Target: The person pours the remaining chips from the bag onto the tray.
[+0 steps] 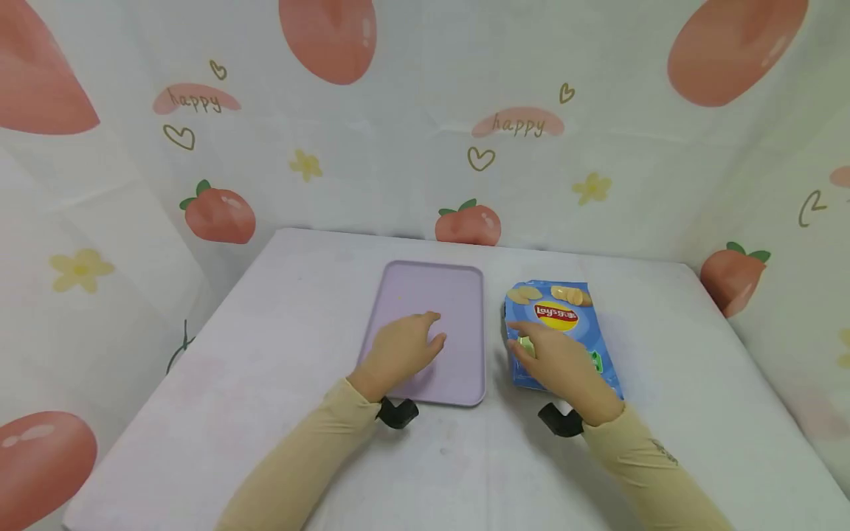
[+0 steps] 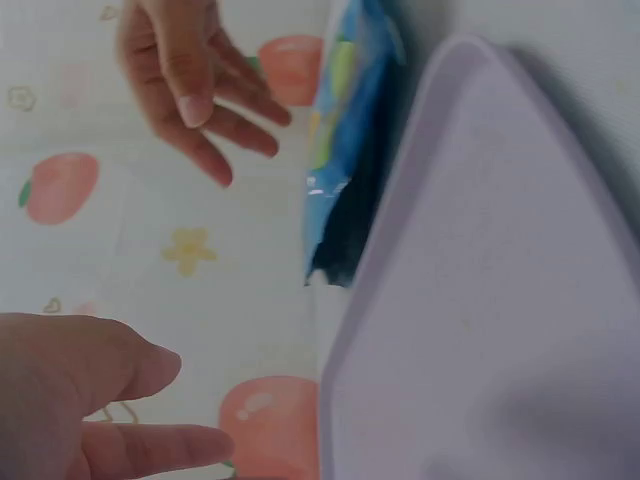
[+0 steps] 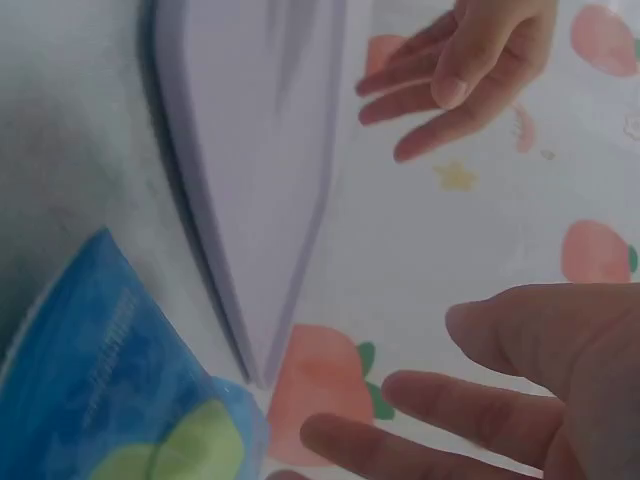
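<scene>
A light purple tray [image 1: 458,295] lies on the white table with nothing on it. My left hand [image 1: 401,350] hovers over its left part, fingers apart and holding nothing. To the tray's right lies a blue Lay's chip bag [image 1: 558,293], its printed front facing up. Above the bag's lower half is my right hand [image 1: 561,361], its fingers loosely extended and gripping nothing. Both wrist views show a gap between thumb and fingers on each hand. In the right wrist view a corner of the chip bag [image 3: 110,350] appears below the hand, apart from it.
The white table [image 1: 265,332] reaches to a cloth backdrop [image 1: 398,147] printed with peaches, hearts and flowers. Dark wrist mounts [image 1: 398,413] stick out near both cuffs. A thin dark cord [image 1: 181,346] shows beside the table's left edge.
</scene>
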`<action>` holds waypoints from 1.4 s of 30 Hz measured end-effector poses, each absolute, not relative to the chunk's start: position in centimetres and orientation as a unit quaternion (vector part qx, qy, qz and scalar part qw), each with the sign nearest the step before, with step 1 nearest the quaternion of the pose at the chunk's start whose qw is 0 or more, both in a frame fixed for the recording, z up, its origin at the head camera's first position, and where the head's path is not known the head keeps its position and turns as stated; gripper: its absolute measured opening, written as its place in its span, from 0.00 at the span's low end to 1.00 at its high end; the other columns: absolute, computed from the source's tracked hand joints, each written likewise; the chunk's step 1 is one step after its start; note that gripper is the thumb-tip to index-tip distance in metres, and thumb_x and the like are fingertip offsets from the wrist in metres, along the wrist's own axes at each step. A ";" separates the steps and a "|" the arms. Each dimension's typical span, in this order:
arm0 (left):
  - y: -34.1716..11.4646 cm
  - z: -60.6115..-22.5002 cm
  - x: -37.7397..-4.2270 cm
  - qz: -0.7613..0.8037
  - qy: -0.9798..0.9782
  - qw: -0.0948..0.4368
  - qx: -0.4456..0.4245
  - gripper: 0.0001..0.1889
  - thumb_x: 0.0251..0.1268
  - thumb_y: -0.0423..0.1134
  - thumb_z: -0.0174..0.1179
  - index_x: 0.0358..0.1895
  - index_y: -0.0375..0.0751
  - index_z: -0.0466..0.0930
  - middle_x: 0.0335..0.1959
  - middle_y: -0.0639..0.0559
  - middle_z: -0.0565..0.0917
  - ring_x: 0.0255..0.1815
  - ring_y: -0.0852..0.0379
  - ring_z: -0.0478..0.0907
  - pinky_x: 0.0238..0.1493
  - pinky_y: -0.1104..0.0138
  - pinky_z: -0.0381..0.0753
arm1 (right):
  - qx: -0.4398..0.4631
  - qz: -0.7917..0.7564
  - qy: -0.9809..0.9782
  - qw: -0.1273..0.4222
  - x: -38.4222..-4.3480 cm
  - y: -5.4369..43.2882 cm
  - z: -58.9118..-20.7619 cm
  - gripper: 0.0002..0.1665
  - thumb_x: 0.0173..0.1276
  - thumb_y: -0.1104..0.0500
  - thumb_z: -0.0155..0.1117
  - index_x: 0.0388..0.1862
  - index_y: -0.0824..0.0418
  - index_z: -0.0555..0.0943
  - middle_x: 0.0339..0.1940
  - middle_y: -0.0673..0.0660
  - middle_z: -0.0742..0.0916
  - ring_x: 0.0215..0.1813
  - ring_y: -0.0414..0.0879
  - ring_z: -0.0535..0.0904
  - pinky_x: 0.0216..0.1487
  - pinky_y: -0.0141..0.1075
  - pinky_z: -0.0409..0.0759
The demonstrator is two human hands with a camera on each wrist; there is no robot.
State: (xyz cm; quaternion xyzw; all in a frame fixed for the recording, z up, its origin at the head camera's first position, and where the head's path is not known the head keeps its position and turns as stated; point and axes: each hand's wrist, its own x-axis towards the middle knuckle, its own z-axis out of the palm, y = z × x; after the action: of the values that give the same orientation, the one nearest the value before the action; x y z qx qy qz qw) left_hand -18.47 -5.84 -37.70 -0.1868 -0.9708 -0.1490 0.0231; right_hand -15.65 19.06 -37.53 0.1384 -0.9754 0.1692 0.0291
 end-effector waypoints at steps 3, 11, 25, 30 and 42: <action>-6.5 -37.1 -18.7 -0.188 -0.964 0.009 -0.190 0.19 0.70 0.47 0.54 0.59 0.44 0.79 0.49 0.49 0.86 0.49 0.51 0.83 0.43 0.57 0.83 | 0.131 0.211 -0.968 0.026 -15.6 20.2 -36.6 0.20 0.73 0.53 0.57 0.61 0.57 0.78 0.50 0.57 0.87 0.44 0.52 0.85 0.33 0.43 0.82; -10.3 -35.3 -20.3 -0.255 -0.950 -0.019 -0.179 0.17 0.72 0.46 0.49 0.55 0.46 0.81 0.44 0.49 0.87 0.45 0.52 0.83 0.42 0.59 0.82 | 0.115 0.297 -0.948 0.014 -16.1 24.2 -34.3 0.19 0.76 0.53 0.54 0.58 0.61 0.78 0.47 0.62 0.87 0.46 0.57 0.84 0.35 0.37 0.79; -17.6 -37.2 -24.5 -0.508 -0.854 -0.101 -0.053 0.21 0.76 0.38 0.42 0.65 0.32 0.69 0.53 0.34 0.82 0.49 0.45 0.83 0.53 0.59 0.82 | 0.051 0.398 -0.914 -0.058 -18.2 31.6 -34.0 0.29 0.80 0.48 0.42 0.67 0.68 0.68 0.57 0.73 0.79 0.51 0.54 0.83 0.49 0.35 0.84; -18.7 -38.4 -25.1 -0.553 -0.824 -0.126 0.002 0.23 0.77 0.39 0.41 0.70 0.32 0.63 0.60 0.32 0.76 0.56 0.43 0.79 0.57 0.58 0.81 | 0.016 0.449 -0.890 -0.075 -19.2 34.0 -35.5 0.33 0.80 0.46 0.40 0.71 0.68 0.61 0.64 0.72 0.73 0.44 0.27 0.78 0.48 0.26 0.81; -19.9 -40.9 -26.0 -0.600 -0.772 -0.192 0.077 0.24 0.76 0.36 0.44 0.71 0.34 0.61 0.66 0.34 0.71 0.46 0.60 0.80 0.51 0.70 0.82 | -0.046 0.553 -0.803 -0.216 -20.9 37.4 -39.8 0.41 0.81 0.46 0.37 0.76 0.73 0.41 0.73 0.76 0.57 0.48 0.29 0.76 0.54 0.31 0.81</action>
State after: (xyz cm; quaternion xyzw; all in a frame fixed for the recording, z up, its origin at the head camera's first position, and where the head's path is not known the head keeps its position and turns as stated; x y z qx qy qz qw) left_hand -26.00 -19.86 -40.92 0.0772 -0.7725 -0.6003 -0.1920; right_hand -20.88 37.42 -39.84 -0.0464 -0.8032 0.5532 -0.2161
